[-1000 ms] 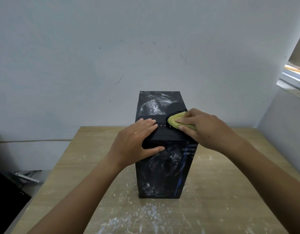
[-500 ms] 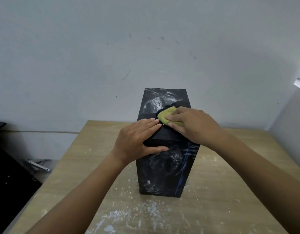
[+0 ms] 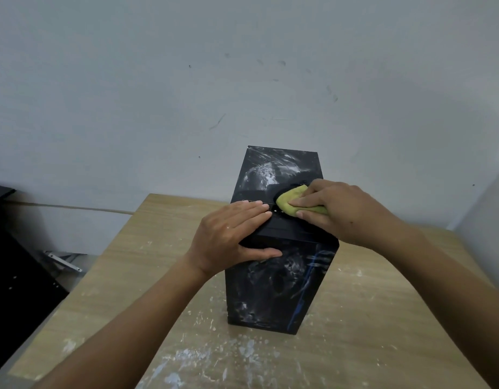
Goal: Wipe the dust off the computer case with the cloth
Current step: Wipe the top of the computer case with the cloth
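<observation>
A black computer case (image 3: 279, 287) stands upright on the wooden table (image 3: 369, 318), smeared with white dust on its top and front. My left hand (image 3: 231, 237) lies flat on the near left part of the top, fingers straight, thumb on the front face. My right hand (image 3: 341, 209) holds a folded yellow-green cloth (image 3: 291, 202) and presses it on the right side of the top. A dark wiped patch shows around the cloth; the far part of the top is still streaked white.
White dust and flecks cover the table in front of the case. A grey wall rises close behind. A black piece of furniture (image 3: 9, 262) stands at the left beside the table, with a metal bracket (image 3: 64, 261) on the floor.
My right hand has slid the cloth from the middle of the top back to its right side. The left hand stays in place; the view has shifted slightly.
</observation>
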